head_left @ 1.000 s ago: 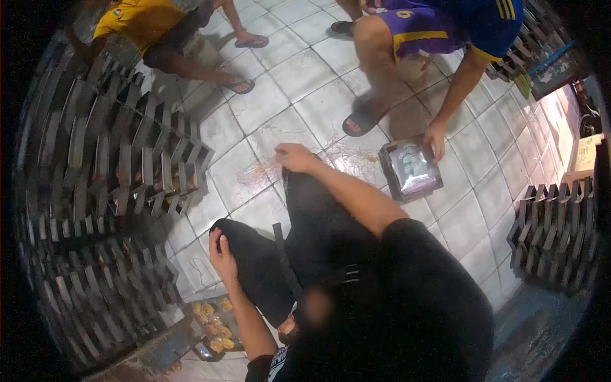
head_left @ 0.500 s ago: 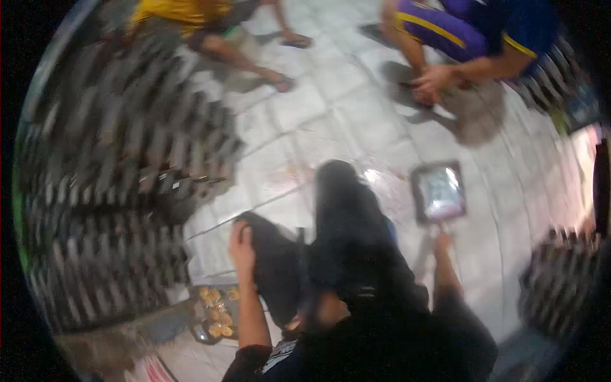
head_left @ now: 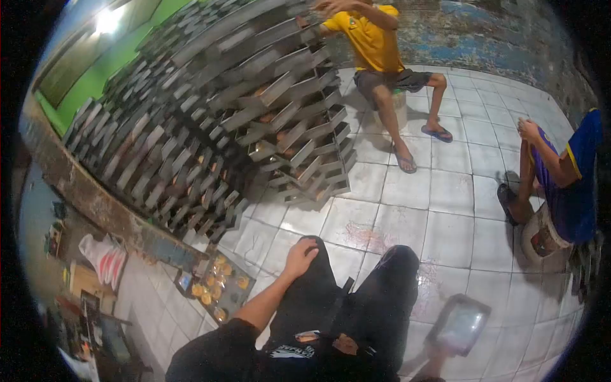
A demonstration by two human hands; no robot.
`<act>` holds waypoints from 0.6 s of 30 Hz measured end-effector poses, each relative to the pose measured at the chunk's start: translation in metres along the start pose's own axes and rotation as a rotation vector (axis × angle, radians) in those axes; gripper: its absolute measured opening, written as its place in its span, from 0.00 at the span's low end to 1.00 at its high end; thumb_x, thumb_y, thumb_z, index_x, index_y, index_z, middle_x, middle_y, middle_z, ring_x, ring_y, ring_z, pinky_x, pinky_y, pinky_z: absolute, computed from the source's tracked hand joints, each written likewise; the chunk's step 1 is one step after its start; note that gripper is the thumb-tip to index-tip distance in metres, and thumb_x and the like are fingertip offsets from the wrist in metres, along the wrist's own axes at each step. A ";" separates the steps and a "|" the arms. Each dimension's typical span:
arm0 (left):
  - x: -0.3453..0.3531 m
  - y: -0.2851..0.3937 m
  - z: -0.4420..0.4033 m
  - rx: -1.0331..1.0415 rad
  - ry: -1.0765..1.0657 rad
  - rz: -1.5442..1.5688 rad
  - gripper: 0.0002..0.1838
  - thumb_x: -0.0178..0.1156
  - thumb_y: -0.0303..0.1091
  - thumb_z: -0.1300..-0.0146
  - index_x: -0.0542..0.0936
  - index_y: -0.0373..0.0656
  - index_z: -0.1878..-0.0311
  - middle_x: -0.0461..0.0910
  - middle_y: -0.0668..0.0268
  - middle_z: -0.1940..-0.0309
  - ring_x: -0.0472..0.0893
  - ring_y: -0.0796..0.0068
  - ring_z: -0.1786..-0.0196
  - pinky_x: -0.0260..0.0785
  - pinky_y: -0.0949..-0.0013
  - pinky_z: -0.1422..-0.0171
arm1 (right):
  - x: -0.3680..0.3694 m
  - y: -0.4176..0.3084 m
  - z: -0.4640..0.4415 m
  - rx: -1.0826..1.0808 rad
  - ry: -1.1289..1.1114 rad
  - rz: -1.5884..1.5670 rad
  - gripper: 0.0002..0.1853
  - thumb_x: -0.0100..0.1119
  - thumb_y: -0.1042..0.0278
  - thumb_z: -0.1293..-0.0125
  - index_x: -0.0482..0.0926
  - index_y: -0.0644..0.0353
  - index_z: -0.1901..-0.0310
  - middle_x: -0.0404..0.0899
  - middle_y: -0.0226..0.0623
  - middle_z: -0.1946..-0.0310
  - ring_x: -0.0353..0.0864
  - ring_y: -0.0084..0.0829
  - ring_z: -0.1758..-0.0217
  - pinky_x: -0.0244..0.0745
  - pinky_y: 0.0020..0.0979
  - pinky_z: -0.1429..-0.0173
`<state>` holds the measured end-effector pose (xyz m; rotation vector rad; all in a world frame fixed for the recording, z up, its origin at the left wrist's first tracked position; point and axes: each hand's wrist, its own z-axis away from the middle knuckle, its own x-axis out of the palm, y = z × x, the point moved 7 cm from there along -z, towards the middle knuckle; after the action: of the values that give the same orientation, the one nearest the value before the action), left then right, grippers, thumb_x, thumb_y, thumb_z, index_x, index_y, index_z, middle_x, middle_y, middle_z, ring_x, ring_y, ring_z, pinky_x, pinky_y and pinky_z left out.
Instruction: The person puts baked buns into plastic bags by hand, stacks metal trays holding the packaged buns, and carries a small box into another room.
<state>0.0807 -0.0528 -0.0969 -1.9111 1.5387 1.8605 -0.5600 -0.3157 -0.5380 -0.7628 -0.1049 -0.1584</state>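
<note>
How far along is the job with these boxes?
Looks done: the tall stacks of dark trays. In hand: a shiny-topped box, held at its edge by the blurred right hand. Seemingly left: that box, not yet stacked, and golden pieces in an open tray.

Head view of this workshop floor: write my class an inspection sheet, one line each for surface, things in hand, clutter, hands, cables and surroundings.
Surface: white tiled floor, reddish marks on it.
Job's things: dark-rimmed container, shiny inside; contents too blurred to tell.
Clutter: tray with yellowish pieces beyond the left elbow; red-and-white cloth or bag farther left.
Hands: left hand rests on the left knee; right hand is at the container's near edge, grip blurred.
Cables: none that can be made out.
Surroundings: tall stacks of dark trays; two seated people, one in yellow, one in blue.
</note>
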 end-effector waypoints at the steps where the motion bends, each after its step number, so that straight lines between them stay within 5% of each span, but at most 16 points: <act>1: -0.003 -0.002 0.003 -0.008 0.003 -0.026 0.13 0.65 0.36 0.37 0.84 0.39 0.54 0.83 0.55 0.46 0.78 0.51 0.38 0.69 0.55 0.33 | 0.003 -0.008 0.003 -0.132 -0.114 0.127 0.18 0.57 0.52 0.36 0.70 0.58 0.55 0.72 0.37 0.63 0.72 0.35 0.64 0.68 0.41 0.63; 3: -0.006 -0.004 0.004 -0.019 0.017 0.019 0.13 0.65 0.36 0.37 0.84 0.39 0.54 0.83 0.55 0.46 0.79 0.51 0.39 0.69 0.55 0.33 | 0.009 -0.019 0.011 -0.315 -0.258 0.299 0.16 0.58 0.53 0.37 0.73 0.59 0.60 0.74 0.37 0.69 0.75 0.36 0.70 0.72 0.39 0.69; 4: -0.006 -0.005 0.004 -0.018 0.016 0.028 0.13 0.65 0.36 0.37 0.84 0.39 0.54 0.83 0.55 0.46 0.79 0.51 0.39 0.69 0.55 0.34 | 0.000 0.017 -0.006 0.077 0.040 -0.169 0.16 0.57 0.53 0.38 0.70 0.58 0.65 0.71 0.35 0.72 0.72 0.33 0.75 0.69 0.38 0.73; 5: -0.007 -0.004 0.003 -0.017 0.015 0.041 0.12 0.65 0.36 0.37 0.84 0.39 0.54 0.83 0.54 0.47 0.79 0.51 0.39 0.70 0.56 0.34 | -0.001 0.024 -0.026 0.056 0.040 -0.152 0.16 0.57 0.53 0.38 0.70 0.58 0.65 0.71 0.35 0.72 0.72 0.33 0.75 0.69 0.38 0.73; 7: -0.010 0.000 0.001 -0.001 0.035 0.062 0.12 0.65 0.35 0.37 0.83 0.38 0.54 0.83 0.54 0.48 0.79 0.51 0.40 0.70 0.56 0.35 | -0.023 0.029 -0.058 0.032 0.004 -0.287 0.17 0.63 0.58 0.37 0.80 0.60 0.52 0.81 0.38 0.60 0.81 0.38 0.67 0.77 0.39 0.64; 13: -0.008 -0.010 0.004 0.012 0.055 0.070 0.13 0.66 0.34 0.39 0.83 0.38 0.54 0.82 0.53 0.47 0.78 0.50 0.39 0.68 0.54 0.34 | -0.003 0.001 0.011 0.193 -0.027 -0.180 0.10 0.60 0.56 0.40 0.77 0.52 0.67 0.72 0.28 0.78 0.73 0.35 0.77 0.70 0.40 0.74; 15: -0.018 -0.001 0.004 0.009 0.074 0.070 0.13 0.65 0.34 0.39 0.83 0.38 0.54 0.82 0.53 0.46 0.77 0.50 0.38 0.67 0.53 0.32 | -0.017 0.017 0.000 -0.026 -0.116 0.072 0.10 0.57 0.56 0.37 0.73 0.50 0.69 0.67 0.27 0.80 0.67 0.31 0.80 0.66 0.36 0.77; 17: -0.034 0.019 -0.002 0.032 0.051 0.038 0.13 0.65 0.34 0.38 0.83 0.39 0.53 0.82 0.55 0.45 0.75 0.48 0.35 0.62 0.52 0.28 | -0.009 0.024 0.020 0.109 -0.422 -0.232 0.08 0.56 0.57 0.34 0.74 0.49 0.66 0.68 0.26 0.78 0.68 0.28 0.79 0.64 0.35 0.77; 18: -0.044 0.042 -0.006 0.056 0.020 -0.016 0.13 0.64 0.33 0.38 0.83 0.39 0.51 0.81 0.56 0.43 0.73 0.47 0.33 0.61 0.52 0.28 | -0.015 0.013 0.049 0.099 -0.170 -0.006 0.10 0.55 0.56 0.32 0.73 0.49 0.69 0.68 0.26 0.79 0.66 0.27 0.79 0.63 0.34 0.77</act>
<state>0.0675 -0.0524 -0.0371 -1.9184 1.5600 1.7770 -0.5745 -0.2708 -0.5141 -0.6765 -0.2743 -0.0931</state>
